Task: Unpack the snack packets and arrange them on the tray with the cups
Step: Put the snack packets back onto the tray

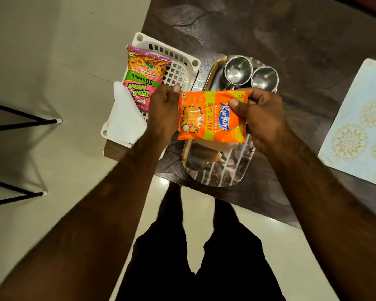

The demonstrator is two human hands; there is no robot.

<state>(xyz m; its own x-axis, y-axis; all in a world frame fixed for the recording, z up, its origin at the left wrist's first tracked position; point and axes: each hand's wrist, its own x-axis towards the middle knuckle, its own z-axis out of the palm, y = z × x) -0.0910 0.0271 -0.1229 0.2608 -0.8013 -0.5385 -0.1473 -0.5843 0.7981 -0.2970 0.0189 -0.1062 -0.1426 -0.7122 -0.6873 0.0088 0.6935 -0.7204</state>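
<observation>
- The right hand [263,116] pinches the right end of the orange snack packet [208,118]. Its thumb presses on the printed front and its fingers are curled behind.
- The left hand [163,109] is closed at the packet's opposite short edge with its back to the camera. The thumb tip shows at the top, and the fingers are tucked out of sight under the packet, so the exact grip cannot be read.
- The packet is stretched flat between the two hands, held off the surface [291,40], with its front turned up and its lettering running sideways.
- Directly beneath the hands lies the oval tray [221,170], its near end bare and reflective. A light brown shape shows on it just under the packet, but what it is cannot be told.
- Just beyond the right hand, at the far end of the tray, two steel cups stand upright, the left cup [237,69] and the right cup [264,78]. They stand close side by side, their open mouths up.
- Beyond and to the outside of the left hand sits a white slotted basket [178,68] at the edge of the surface.
- A pink snack packet [143,77] lies in the basket, just beyond the left hand's knuckles, its print upside down to the viewer.
- A folded white paper [124,120] rests on the basket's near corner, just beside the left wrist.
- Well out to the right of the right hand lies a pale blue mat [360,127] with gold floral rounds.
</observation>
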